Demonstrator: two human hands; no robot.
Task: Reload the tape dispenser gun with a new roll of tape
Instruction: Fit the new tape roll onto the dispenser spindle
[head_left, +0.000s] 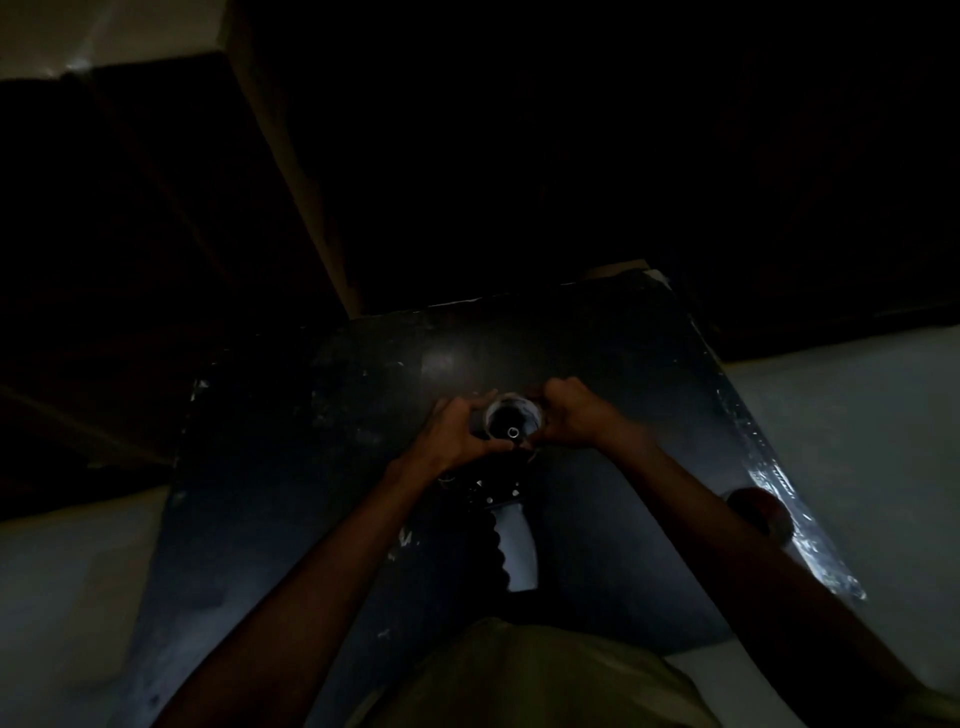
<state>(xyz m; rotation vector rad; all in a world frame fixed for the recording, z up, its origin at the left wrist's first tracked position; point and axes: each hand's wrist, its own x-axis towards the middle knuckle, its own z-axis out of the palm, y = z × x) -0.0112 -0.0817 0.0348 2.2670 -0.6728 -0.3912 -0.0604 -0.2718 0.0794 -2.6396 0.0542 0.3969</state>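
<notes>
The scene is very dark. A tape dispenser gun lies flat on a dark table, its pale handle pointing toward me. A clear roll of tape sits over the gun's round hub at the far end. My left hand grips the roll's left side and my right hand grips its right side, fingers curled around the rim. The gun's head is mostly hidden under my hands and in shadow.
A dark round object rests near the table's right edge, where a shiny strip catches light. Dark furniture stands beyond the table's far edge. Pale floor shows on both sides.
</notes>
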